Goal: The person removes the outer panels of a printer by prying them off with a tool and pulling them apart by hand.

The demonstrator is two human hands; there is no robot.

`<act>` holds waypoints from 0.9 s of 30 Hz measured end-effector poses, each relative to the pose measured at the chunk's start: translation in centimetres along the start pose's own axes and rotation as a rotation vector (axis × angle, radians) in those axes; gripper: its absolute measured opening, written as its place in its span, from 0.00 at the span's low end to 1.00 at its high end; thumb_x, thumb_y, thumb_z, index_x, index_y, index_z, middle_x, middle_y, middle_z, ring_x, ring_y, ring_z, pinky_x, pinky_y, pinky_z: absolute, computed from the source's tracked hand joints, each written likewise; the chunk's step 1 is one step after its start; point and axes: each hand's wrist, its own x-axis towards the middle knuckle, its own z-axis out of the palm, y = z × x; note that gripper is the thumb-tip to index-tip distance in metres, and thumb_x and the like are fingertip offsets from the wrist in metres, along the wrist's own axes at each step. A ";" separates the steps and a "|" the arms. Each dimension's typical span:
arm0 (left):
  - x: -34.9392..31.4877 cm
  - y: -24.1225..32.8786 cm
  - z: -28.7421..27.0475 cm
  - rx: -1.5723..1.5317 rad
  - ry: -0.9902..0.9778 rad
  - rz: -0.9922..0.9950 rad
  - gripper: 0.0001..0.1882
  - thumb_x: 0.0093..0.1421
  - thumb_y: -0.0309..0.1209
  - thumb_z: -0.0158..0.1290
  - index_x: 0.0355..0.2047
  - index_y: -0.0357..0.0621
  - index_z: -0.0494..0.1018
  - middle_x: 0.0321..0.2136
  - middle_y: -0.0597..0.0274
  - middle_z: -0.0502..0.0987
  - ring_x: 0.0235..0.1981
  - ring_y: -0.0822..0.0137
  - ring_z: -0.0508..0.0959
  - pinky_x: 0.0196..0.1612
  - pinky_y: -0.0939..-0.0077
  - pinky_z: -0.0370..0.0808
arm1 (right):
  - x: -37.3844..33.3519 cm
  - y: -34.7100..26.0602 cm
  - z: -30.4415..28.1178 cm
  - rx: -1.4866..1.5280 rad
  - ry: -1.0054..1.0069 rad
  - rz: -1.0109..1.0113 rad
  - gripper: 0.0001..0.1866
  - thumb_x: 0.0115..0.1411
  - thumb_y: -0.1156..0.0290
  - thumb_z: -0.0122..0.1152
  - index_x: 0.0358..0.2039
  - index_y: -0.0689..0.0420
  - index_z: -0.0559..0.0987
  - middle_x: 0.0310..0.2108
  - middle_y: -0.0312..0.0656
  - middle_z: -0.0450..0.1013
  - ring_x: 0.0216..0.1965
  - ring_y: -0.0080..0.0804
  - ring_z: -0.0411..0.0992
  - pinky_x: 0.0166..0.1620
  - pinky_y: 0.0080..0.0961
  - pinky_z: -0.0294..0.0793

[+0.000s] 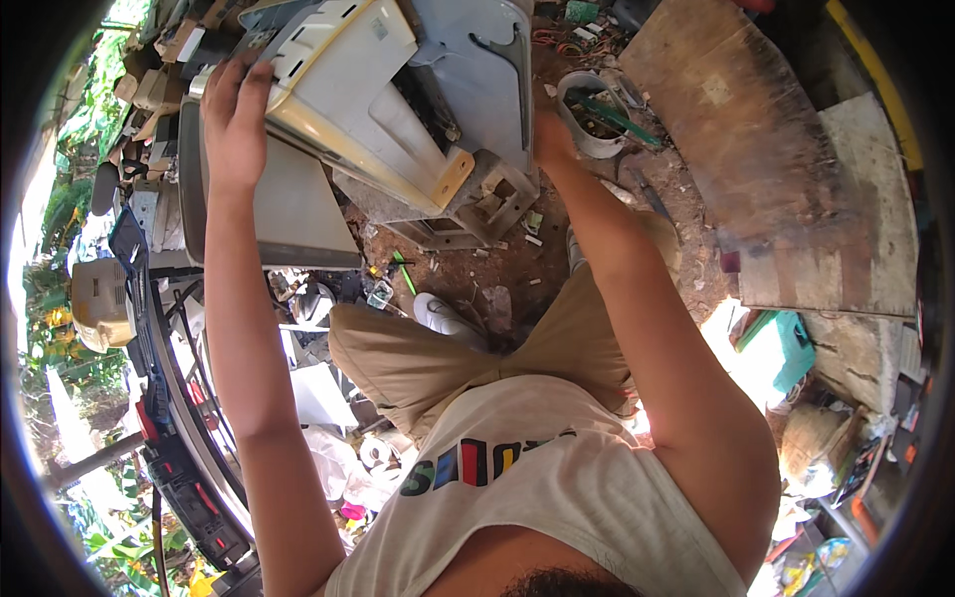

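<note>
A large yellowed-white plastic casing (333, 60) stands tilted in front of me, with slots along its upper edge and an opening in its face. The fingers of my left hand (237, 114) are hooked over the casing's left edge. Against its right side lies a blue-grey plastic panel (477, 75) with a dark curved handle-like piece. My right hand (553, 137) is at that panel's right edge, its fingers mostly hidden there. Beneath the casing sits a dusty grey box-like frame (438, 234). Below my left hand is a flat grey panel (298, 209) with a dark rim.
A white bucket (594, 144) with scraps and a green strip stands beside my right hand. Worn wooden boards (741, 129) lie at right, near a teal box (779, 353). Stacked parts (164, 70) line the left, and litter covers the dirt floor around my shoe (445, 316).
</note>
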 end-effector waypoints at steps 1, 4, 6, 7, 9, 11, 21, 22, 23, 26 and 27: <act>-0.3 -0.3 -0.2 -0.025 0.002 -0.024 0.26 0.65 0.47 0.47 0.50 0.34 0.74 0.53 0.44 0.71 0.56 0.48 0.68 0.61 0.62 0.60 | 0.2 -1.3 -0.3 0.015 -0.062 0.001 0.21 0.60 0.74 0.50 0.54 0.50 0.75 0.51 0.50 0.73 0.53 0.53 0.70 0.53 0.47 0.74; 0.8 -0.8 0.2 -0.065 -0.054 -0.032 0.26 0.66 0.44 0.47 0.50 0.31 0.73 0.54 0.44 0.71 0.55 0.51 0.68 0.60 0.65 0.61 | 3.2 1.8 3.5 -0.053 -0.041 -0.240 0.19 0.61 0.74 0.51 0.53 0.51 0.75 0.52 0.48 0.71 0.56 0.50 0.67 0.54 0.43 0.75; 0.5 -0.6 -0.4 -0.030 -0.055 -0.025 0.26 0.66 0.44 0.47 0.50 0.30 0.72 0.53 0.44 0.71 0.54 0.51 0.68 0.60 0.65 0.62 | 2.9 1.6 4.7 -0.129 -0.028 -0.391 0.19 0.60 0.74 0.52 0.53 0.52 0.74 0.53 0.48 0.69 0.59 0.49 0.65 0.54 0.42 0.75; 0.3 -0.9 -0.6 -0.063 -0.077 -0.045 0.26 0.66 0.43 0.47 0.51 0.30 0.72 0.53 0.45 0.71 0.53 0.52 0.69 0.59 0.65 0.62 | 2.4 1.9 5.0 -0.160 -0.041 -0.404 0.19 0.60 0.73 0.53 0.53 0.53 0.74 0.54 0.48 0.68 0.60 0.48 0.63 0.55 0.41 0.75; 0.2 -0.5 -0.7 -0.074 -0.079 -0.058 0.25 0.66 0.43 0.46 0.50 0.30 0.72 0.52 0.45 0.71 0.52 0.52 0.69 0.58 0.66 0.63 | 2.3 1.7 4.7 -0.172 -0.033 -0.441 0.19 0.60 0.73 0.54 0.53 0.54 0.73 0.55 0.48 0.67 0.61 0.48 0.62 0.56 0.41 0.75; 0.3 -0.4 -0.7 -0.057 -0.058 -0.041 0.25 0.66 0.42 0.46 0.49 0.30 0.72 0.51 0.45 0.71 0.51 0.52 0.70 0.56 0.66 0.64 | 3.6 2.8 6.3 -0.117 0.000 -0.482 0.19 0.60 0.72 0.54 0.53 0.55 0.73 0.55 0.49 0.67 0.61 0.48 0.63 0.56 0.41 0.75; 0.1 -0.5 0.6 0.092 0.083 0.092 0.20 0.64 0.40 0.46 0.47 0.39 0.77 0.48 0.45 0.74 0.53 0.48 0.69 0.59 0.59 0.62 | 1.9 -1.9 -9.7 0.623 0.731 -0.180 0.17 0.60 0.71 0.58 0.49 0.60 0.76 0.46 0.46 0.75 0.47 0.39 0.73 0.49 0.31 0.74; 0.3 -0.6 0.7 0.069 0.042 0.097 0.20 0.64 0.40 0.46 0.47 0.41 0.77 0.48 0.46 0.74 0.55 0.47 0.68 0.61 0.58 0.61 | 0.1 -4.5 -14.5 0.857 0.897 -0.329 0.17 0.59 0.72 0.59 0.49 0.60 0.76 0.45 0.44 0.76 0.45 0.35 0.74 0.48 0.28 0.74; 0.1 -0.1 1.0 0.110 0.110 0.149 0.19 0.63 0.40 0.45 0.47 0.44 0.78 0.47 0.48 0.74 0.55 0.47 0.68 0.61 0.59 0.61 | -2.6 -8.2 -18.6 0.903 0.947 -0.549 0.17 0.59 0.73 0.61 0.49 0.61 0.75 0.45 0.42 0.76 0.44 0.32 0.74 0.46 0.25 0.74; -0.6 -1.6 0.5 0.182 0.124 0.118 0.18 0.65 0.36 0.44 0.49 0.43 0.76 0.52 0.49 0.73 0.59 0.49 0.65 0.64 0.61 0.58 | -9.8 -19.4 -23.4 0.114 0.643 -1.249 0.31 0.54 0.68 0.68 0.60 0.56 0.71 0.53 0.46 0.74 0.55 0.40 0.72 0.57 0.32 0.70; -0.8 -1.2 0.1 0.163 0.144 0.133 0.18 0.64 0.37 0.44 0.48 0.44 0.77 0.49 0.49 0.74 0.58 0.48 0.66 0.63 0.59 0.59 | -10.4 -22.1 -22.4 -0.001 0.509 -1.270 0.34 0.51 0.66 0.71 0.60 0.54 0.71 0.55 0.44 0.72 0.55 0.42 0.70 0.58 0.34 0.70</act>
